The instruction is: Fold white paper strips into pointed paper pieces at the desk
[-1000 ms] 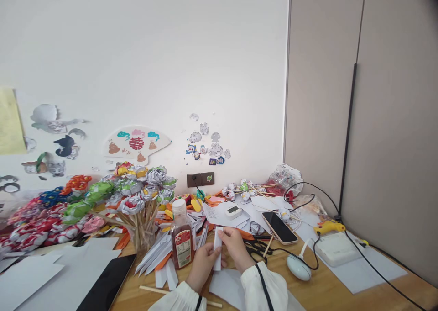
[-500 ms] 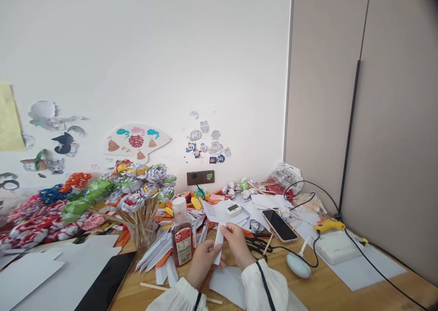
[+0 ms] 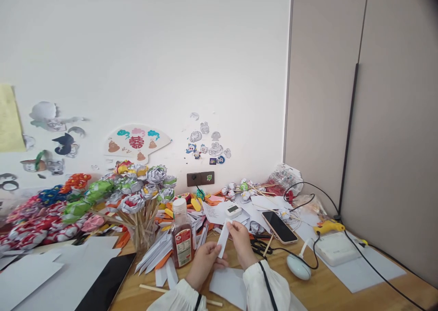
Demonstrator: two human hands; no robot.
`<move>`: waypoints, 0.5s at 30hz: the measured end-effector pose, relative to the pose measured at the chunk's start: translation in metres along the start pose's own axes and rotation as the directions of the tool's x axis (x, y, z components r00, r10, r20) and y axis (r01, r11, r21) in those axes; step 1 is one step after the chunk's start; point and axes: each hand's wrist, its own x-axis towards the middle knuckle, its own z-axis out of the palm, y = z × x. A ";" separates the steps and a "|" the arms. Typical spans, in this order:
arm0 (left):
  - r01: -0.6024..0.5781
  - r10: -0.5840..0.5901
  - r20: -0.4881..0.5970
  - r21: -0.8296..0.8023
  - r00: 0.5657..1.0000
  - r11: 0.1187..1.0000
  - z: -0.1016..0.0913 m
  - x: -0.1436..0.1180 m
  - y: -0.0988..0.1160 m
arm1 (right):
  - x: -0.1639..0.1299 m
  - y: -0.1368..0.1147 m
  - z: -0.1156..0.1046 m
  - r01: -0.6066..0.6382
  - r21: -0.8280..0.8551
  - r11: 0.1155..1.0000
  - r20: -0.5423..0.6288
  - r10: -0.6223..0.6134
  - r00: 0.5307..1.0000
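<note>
Low in a head-camera view of a cluttered wooden desk [image 3: 342, 292], a person's two hands hold a narrow white paper strip [image 3: 224, 239] tilted up to the right, above the desk and just right of a brown sauce bottle [image 3: 181, 234]. The left hand [image 3: 204, 261] closes its fingers on the strip's lower end, while the right hand [image 3: 242, 241] pinches the upper end between thumb and fingertips. A jar of paper flowers on sticks [image 3: 138, 197] stands to the left, and a phone [image 3: 279, 227], scissors [image 3: 259, 246] and a yellow glue gun [image 3: 329, 227] lie to the right.
</note>
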 end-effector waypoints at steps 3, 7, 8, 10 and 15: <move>0.014 -0.014 -0.016 0.002 1.000 1.000 0.001 0.000 0.000 | 0.000 -0.002 -0.001 -0.020 0.035 0.999 -0.012 0.021 1.000; -0.028 0.029 -0.036 0.007 0.999 1.000 0.002 -0.002 0.000 | -0.002 -0.006 -0.001 -0.051 0.082 0.995 -0.005 0.052 0.999; -0.034 0.034 -0.044 0.009 0.998 0.999 0.002 -0.002 0.001 | -0.003 -0.007 0.000 -0.068 0.106 0.992 0.013 0.067 0.998; -0.038 0.039 -0.061 0.014 0.997 0.999 0.002 -0.002 0.001 | -0.005 -0.009 0.001 -0.120 0.170 0.978 0.086 0.107 0.991; -0.041 0.042 -0.076 0.011 0.996 0.999 0.001 0.000 0.001 | -0.012 -0.007 0.005 -0.227 0.130 0.965 0.232 0.193 0.953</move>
